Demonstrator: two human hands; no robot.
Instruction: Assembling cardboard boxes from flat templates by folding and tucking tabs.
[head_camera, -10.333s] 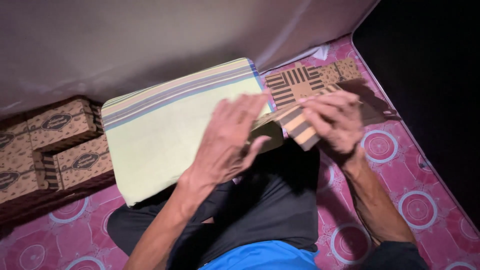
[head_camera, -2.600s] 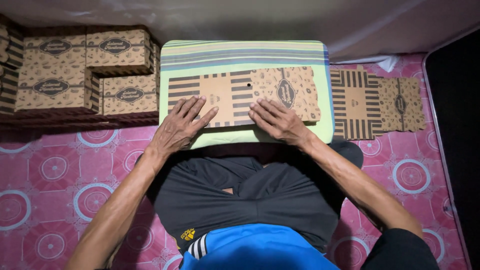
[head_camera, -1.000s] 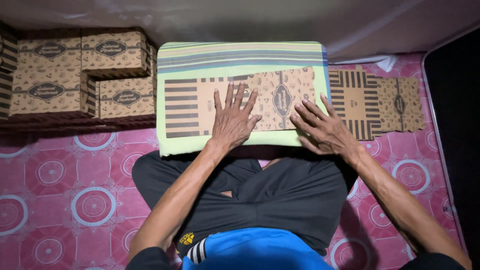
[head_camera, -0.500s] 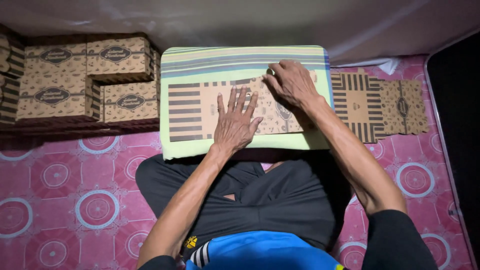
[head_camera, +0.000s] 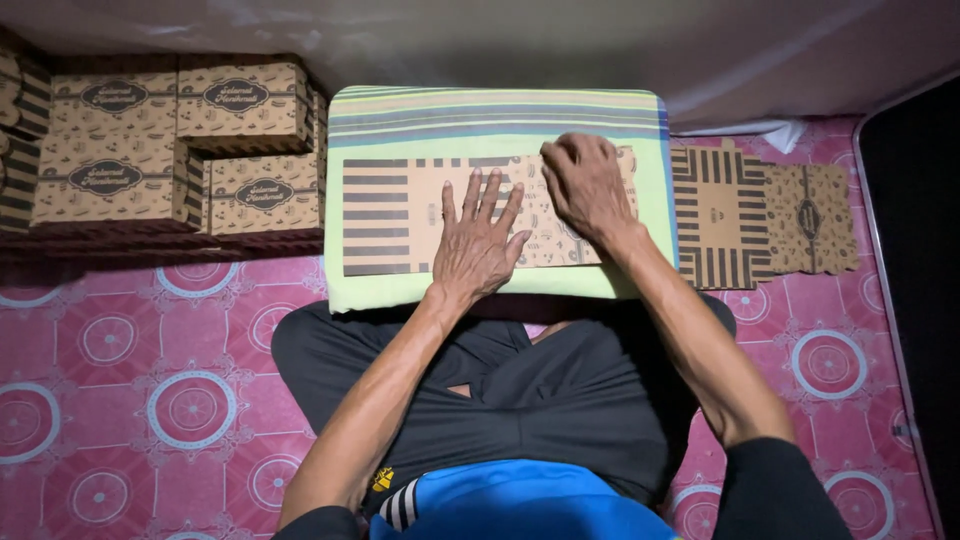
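A flat, unfolded brown cardboard box blank with dark stripes and a printed pattern lies on a pale green striped cushion across my lap. My left hand presses flat on the middle of the blank, fingers spread. My right hand rests on the blank's right half, with its fingers curled at the top edge.
Several assembled brown patterned boxes are stacked at the left against the wall. A pile of flat box blanks lies to the right of the cushion. A pink patterned mat covers the floor. A grey wall runs along the top.
My right hand has slid from the blank's lower right up to its top edge, while my left hand stays pressed flat on the middle. Earlier, both hands smoothed the blank on the cushion.
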